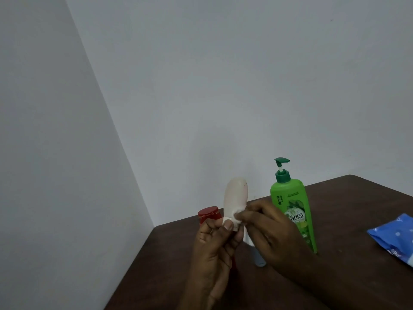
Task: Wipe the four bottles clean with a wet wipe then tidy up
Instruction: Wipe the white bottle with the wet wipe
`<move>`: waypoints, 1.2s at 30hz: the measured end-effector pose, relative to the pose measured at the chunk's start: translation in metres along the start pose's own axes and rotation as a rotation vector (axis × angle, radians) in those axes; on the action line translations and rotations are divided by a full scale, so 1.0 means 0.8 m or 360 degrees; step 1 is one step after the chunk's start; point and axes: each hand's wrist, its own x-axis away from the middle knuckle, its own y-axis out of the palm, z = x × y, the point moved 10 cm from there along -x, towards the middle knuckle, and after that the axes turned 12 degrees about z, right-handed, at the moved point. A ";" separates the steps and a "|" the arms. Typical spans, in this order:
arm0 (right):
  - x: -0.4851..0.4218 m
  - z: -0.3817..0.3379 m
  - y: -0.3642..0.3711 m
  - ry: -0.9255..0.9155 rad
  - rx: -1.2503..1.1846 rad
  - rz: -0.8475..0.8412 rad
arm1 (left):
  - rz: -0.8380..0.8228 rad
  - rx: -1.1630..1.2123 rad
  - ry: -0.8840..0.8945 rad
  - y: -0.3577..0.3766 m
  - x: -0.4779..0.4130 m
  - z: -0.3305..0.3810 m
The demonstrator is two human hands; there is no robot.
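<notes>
A person's left hand [214, 245] holds a white bottle [235, 195] up above the near-left part of a dark brown table [348, 220], thumb and fingers curled round its narrow lower end, so that the rounded end points up against the grey wall [223, 86]. The right hand [270, 229] comes in from the right with its fingertips pinched on a crumpled white wipe [237, 217], which is pressed to the lower side of the white bottle just above the left thumb. A green bottle [290, 198] with a dark green pump stands upright on the table just behind the right hand, its label facing the camera and partly covered by the knuckles. A red-capped bottle [209, 213] stands behind the left hand, with only its cap and a strip of its side in view. Under the right hand shows the pale blue end of a fourth bottle [260, 260]; whether it stands or lies cannot be told. A blue pack [397, 236] lies flat on the table at the right edge of the frame, well apart from the bottles and cut off by the border.
</notes>
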 end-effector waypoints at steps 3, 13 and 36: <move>-0.012 0.010 -0.029 0.0068 0.0161 0.0305 | -0.0056 -0.0131 -0.0013 0.000 0.001 -0.005; -0.016 0.038 -0.051 0.0250 0.0079 0.0486 | -0.0065 -0.0287 0.0062 -0.001 -0.001 -0.011; -0.012 0.053 -0.052 0.0350 0.0058 0.0539 | 0.0056 -0.0363 0.0040 -0.011 -0.008 -0.006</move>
